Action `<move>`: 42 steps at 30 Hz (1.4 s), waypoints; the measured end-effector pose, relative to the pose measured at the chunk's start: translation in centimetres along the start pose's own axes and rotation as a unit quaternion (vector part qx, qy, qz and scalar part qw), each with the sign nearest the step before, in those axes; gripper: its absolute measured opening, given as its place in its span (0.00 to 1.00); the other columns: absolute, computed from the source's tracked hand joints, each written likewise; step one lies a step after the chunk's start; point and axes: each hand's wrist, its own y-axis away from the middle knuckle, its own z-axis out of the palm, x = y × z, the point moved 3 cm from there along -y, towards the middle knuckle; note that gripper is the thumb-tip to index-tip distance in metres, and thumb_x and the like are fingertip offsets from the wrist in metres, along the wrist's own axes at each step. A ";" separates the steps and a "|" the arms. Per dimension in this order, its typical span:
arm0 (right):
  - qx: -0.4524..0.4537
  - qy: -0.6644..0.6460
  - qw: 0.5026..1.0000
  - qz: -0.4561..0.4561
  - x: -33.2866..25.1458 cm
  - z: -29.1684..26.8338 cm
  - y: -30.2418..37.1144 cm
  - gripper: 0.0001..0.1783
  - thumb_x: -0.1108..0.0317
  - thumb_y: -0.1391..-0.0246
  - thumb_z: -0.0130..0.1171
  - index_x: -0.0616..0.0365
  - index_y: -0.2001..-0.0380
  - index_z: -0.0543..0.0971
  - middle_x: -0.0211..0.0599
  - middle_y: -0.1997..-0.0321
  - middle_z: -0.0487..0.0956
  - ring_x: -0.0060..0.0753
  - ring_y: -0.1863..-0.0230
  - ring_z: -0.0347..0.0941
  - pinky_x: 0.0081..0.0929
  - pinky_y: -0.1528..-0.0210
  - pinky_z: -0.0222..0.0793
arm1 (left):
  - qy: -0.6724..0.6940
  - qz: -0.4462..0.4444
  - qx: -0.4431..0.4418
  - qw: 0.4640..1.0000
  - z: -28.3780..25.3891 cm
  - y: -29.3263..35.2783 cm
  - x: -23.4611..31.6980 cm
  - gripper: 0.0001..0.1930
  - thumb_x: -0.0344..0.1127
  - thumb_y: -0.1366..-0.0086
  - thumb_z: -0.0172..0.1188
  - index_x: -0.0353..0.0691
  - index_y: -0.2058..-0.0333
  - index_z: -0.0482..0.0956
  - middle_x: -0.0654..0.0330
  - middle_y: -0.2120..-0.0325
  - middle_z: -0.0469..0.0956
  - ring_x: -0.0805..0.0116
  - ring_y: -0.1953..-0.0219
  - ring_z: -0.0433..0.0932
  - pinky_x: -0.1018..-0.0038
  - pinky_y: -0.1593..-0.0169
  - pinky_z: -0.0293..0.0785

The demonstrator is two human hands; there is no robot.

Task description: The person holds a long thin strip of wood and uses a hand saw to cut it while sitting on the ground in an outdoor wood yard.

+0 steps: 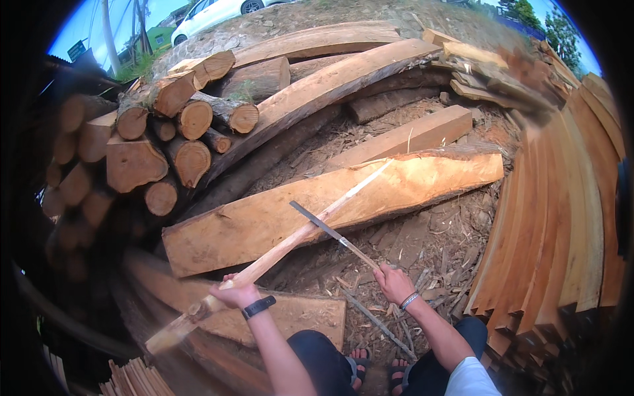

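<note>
My left hand point(236, 294), with a dark watch on its wrist, is wrapped round a pale, peeled wooden pole point(271, 256). The pole slants from the lower left up to a tapered tip that rests on or just over a thick sawn timber point(218, 241); I cannot tell whether it touches. My right hand point(396, 285) is closed round the wooden handle of a machete point(328, 230). Its narrow dark blade crosses the pole around the middle, pointing up and left, and appears to touch it.
Stacked logs point(195, 120) lie at the left, below long slabs point(343, 72). Sawn planks point(551, 218) fill the right side. Another timber point(297, 318) lies close to my legs. Wood chips and a thin stick point(376, 321) cover the ground. A white car point(214, 16) stands far off.
</note>
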 end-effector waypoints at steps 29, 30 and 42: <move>-0.022 -0.038 0.999 -0.021 -1.1 1.2 1.0 0.23 0.50 0.33 0.41 0.61 0.64 0.72 0.67 0.70 0.77 0.71 0.62 0.74 0.61 0.60 0.69 | 0.027 0.040 -0.195 0.980 1.2 3.1 -0.6 0.11 0.43 0.46 0.51 0.46 0.80 0.62 0.63 0.84 0.66 0.69 0.80 0.65 0.73 0.69 0.67; -0.056 -0.042 0.997 -0.024 -1.1 1.8 1.3 0.23 0.50 0.33 0.41 0.62 0.64 0.72 0.67 0.69 0.77 0.70 0.62 0.74 0.60 0.59 0.69 | 0.034 0.046 -0.214 0.975 1.3 3.5 -0.1 0.11 0.43 0.46 0.51 0.46 0.80 0.63 0.62 0.84 0.67 0.69 0.80 0.65 0.73 0.69 0.67; -0.050 -0.100 0.993 -0.025 -1.9 0.4 0.7 0.25 0.49 0.33 0.40 0.63 0.65 0.74 0.67 0.71 0.76 0.71 0.64 0.73 0.58 0.58 0.69 | 0.048 0.051 -0.426 0.902 2.1 5.0 1.1 0.12 0.43 0.45 0.52 0.44 0.81 0.67 0.61 0.86 0.68 0.69 0.81 0.67 0.71 0.70 0.63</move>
